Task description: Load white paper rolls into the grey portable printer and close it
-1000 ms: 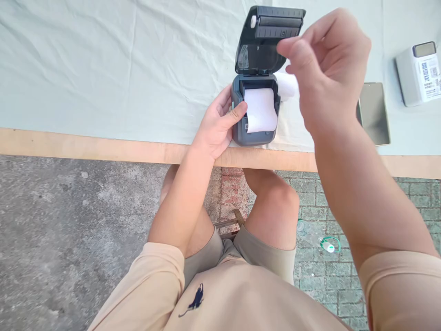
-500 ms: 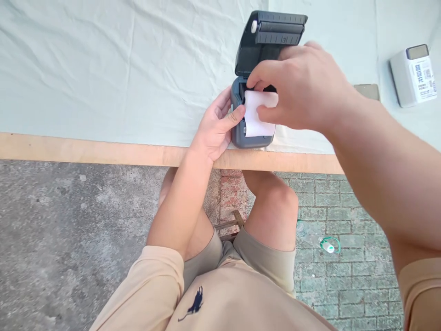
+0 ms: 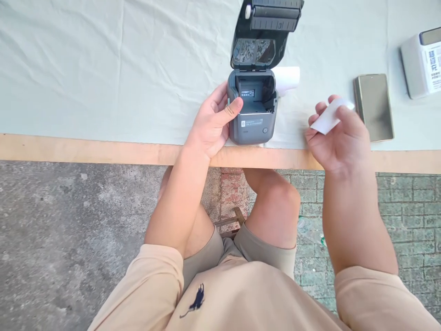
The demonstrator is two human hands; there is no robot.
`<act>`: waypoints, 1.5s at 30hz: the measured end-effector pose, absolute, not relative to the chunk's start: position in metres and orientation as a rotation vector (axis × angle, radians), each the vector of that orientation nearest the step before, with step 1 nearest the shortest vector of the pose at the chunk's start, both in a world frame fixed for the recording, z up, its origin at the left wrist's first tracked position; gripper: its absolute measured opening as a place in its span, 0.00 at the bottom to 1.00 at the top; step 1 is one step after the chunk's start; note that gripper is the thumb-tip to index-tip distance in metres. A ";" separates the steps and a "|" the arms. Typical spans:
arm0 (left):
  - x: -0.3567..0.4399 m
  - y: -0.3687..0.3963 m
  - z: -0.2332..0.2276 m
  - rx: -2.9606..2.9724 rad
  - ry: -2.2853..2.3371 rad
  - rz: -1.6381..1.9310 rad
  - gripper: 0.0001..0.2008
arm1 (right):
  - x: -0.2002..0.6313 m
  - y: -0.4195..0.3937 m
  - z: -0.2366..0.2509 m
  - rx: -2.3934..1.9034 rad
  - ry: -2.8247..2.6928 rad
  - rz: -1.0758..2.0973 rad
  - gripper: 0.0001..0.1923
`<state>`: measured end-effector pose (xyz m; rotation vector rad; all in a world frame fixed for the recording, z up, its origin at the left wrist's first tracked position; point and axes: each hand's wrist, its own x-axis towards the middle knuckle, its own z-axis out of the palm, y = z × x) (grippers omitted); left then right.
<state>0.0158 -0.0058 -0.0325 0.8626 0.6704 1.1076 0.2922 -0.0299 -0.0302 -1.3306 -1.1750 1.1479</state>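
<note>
A small dark grey label printer (image 3: 252, 124) stands near the table's front edge with its lid (image 3: 263, 32) flipped up and its paper bay bare. My left hand (image 3: 212, 122) grips the printer's left side, thumb on its top rim. To the right of the printer, my right hand (image 3: 339, 138) holds a white paper roll (image 3: 330, 117) just above the table edge. A second white paper roll (image 3: 287, 78) lies on the cloth right behind the printer.
A pale cloth (image 3: 103, 69) covers the wooden table (image 3: 86, 149). A phone (image 3: 374, 106) lies face up at the right, and a white box with a printed label (image 3: 423, 62) stands beyond it. My knees and a paved floor show below the table edge.
My right hand reached into the printer, took out the white paper roll and carried it right, leaving the bay bare. My left hand stayed on the printer.
</note>
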 end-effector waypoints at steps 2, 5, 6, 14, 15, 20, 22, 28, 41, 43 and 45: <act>0.016 -0.006 -0.032 0.856 0.668 1.106 0.20 | 0.292 -0.023 -0.035 -1.331 -1.147 1.037 0.14; 0.016 -0.006 -0.031 0.842 0.649 1.126 0.21 | 0.290 -0.007 -0.030 -1.359 -1.251 0.809 0.18; 0.016 -0.006 -0.030 0.837 0.657 1.126 0.22 | 0.290 -0.002 -0.028 -1.407 -1.333 0.675 0.19; 0.016 -0.006 -0.030 0.822 0.657 1.126 0.21 | 0.293 0.006 -0.001 -1.710 -1.805 0.189 0.32; 0.016 -0.007 -0.029 0.828 0.645 1.130 0.20 | 0.288 0.004 0.006 -1.691 -1.864 0.131 0.37; 0.016 -0.009 -0.029 0.856 0.606 1.147 0.14 | 0.240 0.020 0.031 -1.600 -2.372 -0.165 0.27; 0.016 -0.009 -0.029 0.860 0.612 1.153 0.14 | 0.224 0.035 0.029 -1.614 -2.545 -0.091 0.22; 0.017 -0.007 -0.030 0.812 0.652 1.147 0.17 | 0.219 0.049 0.026 -1.835 -2.549 -0.061 0.16; 0.017 -0.009 -0.034 0.832 0.537 1.175 0.09 | 0.198 -0.011 0.045 -1.297 -1.836 0.763 0.16; 0.017 -0.008 -0.034 0.834 0.531 1.177 0.11 | 0.186 -0.008 0.051 -1.244 -2.274 0.377 0.15; 0.017 -0.008 -0.033 0.823 0.527 1.178 0.11 | 0.177 -0.003 0.058 -1.309 -2.556 0.102 0.15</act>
